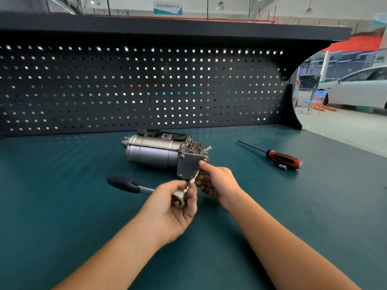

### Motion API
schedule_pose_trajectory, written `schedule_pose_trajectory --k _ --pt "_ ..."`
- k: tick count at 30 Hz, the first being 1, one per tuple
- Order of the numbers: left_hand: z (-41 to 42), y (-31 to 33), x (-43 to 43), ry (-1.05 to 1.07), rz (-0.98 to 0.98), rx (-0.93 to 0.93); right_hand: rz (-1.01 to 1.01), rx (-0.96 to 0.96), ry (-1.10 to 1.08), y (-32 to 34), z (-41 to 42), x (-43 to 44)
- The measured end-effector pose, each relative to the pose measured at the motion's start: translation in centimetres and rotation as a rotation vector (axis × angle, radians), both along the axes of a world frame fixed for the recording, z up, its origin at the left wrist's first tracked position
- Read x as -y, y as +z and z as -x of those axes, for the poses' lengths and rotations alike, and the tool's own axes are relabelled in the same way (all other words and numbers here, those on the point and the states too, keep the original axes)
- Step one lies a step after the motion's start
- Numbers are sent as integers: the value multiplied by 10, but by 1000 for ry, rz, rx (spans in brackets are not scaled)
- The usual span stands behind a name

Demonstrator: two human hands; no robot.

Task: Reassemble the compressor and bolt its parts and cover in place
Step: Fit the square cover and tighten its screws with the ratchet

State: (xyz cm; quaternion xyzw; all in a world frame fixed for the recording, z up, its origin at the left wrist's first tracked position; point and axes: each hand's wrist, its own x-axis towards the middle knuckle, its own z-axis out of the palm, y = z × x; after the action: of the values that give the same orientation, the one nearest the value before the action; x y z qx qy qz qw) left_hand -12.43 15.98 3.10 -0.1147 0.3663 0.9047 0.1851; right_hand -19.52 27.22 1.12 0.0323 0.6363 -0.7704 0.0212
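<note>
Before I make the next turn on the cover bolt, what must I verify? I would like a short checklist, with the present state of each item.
1. Cover lies flat against the compressor: ok, as far as it shows.
2. Left corner bolts are in place: ok, two heads show.
3. Extension is seated on the lower right bolt: cannot tell, because it is blurred and fingers hide the tip.
4. Left hand grips the ratchet at its head: ok.
5. Right hand steadies the work: its thumb is on the cover, but what the fingers grip cannot be told.
6. Screwdriver lies apart from both hands: ok.
</note>
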Motion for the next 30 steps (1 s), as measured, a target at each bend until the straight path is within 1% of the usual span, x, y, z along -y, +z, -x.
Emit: schedule_pose_trajectory --k 1,2,3,5,6,7,8,9,10,11,12,13,14,15,16,17,18,19,20,21,22,24,25,26,27,28,29,30 --pt "2 0 0 3 133 -36 10 15 21 0 -1 0" --pt "3 -2 2 11 391 -141 -2 23 34 0 0 1" --pt "3 -3 1 21 742 -308 -27 24 32 1 1 2" --pt "1 -6 0 11 1518 -710 -123 -8 -33 2 3 5" --pt "-1 -9 -1 21 1859 -824 -188 -39 -68 1 3 5" --pt "0 -13 -2 31 2125 -893 -254 -74 -92 1 2 5" --pt "2 -16 -2 57 2284 -952 -317 -109 -103 0 1 6" --pt "4 -19 -2 85 2320 -982 -364 -134 -110 0 0 6" --pt "5 -20 0 92 2255 -982 -384 -144 -111 -1 0 6" --pt "4 -18 2 100 2091 -981 -370 -143 -114 -1 0 7" --pt "3 -17 4 94 1853 -969 -323 -133 -121 -2 2 7" --pt "2 -16 4 57 1550 -876 -254 -114 -128 -1 1 8" --pt "1 -15 5 32 1183 -718 -179 -88 -126 -1 1 9" --pt "0 -13 3 5 779 -508 -104 -56 -107 0 0 10" --pt "-2 -9 1 -38 418 -304 -35 -22 -73 1 -2 10" --pt "-2 -7 0 -41 147 -152 17 8 -35 2 -3 9" --pt "-1 -6 -1 -16 3 -64 27 24 -5 3 -4 8" --pt "0 -4 0 -3 -20 -28 0 28 11 4 -5 7" --pt "2 -4 1 12 95 -55 -51 25 18 4 -5 7" --pt "3 -3 1 29 314 -136 -105 21 13 4 -4 6" --pt "3 -4 1 39 638 -280 -159 10 -3 4 -4 5" --pt "0 -7 0 2 1436 -659 -284 -42 -59 2 -1 5" --pt "0 -10 -2 -14 1843 -814 -367 -80 -97 1 -1 4" --pt "-1 -13 -5 -18 2148 -929 -444 -123 -130 1 0 4" --pt "0 -16 -7 -2 2307 -1024 -490 -158 -150 -1 1 4" --pt "1 -19 -7 34 2329 -1072 -499 -178 -160 -1 1 4" --pt "2 -21 -5 53 2247 -1067 -477 -180 -155 -2 1 4" --pt "2 -21 -4 77 2048 -1026 -435 -168 -142 -3 1 4"
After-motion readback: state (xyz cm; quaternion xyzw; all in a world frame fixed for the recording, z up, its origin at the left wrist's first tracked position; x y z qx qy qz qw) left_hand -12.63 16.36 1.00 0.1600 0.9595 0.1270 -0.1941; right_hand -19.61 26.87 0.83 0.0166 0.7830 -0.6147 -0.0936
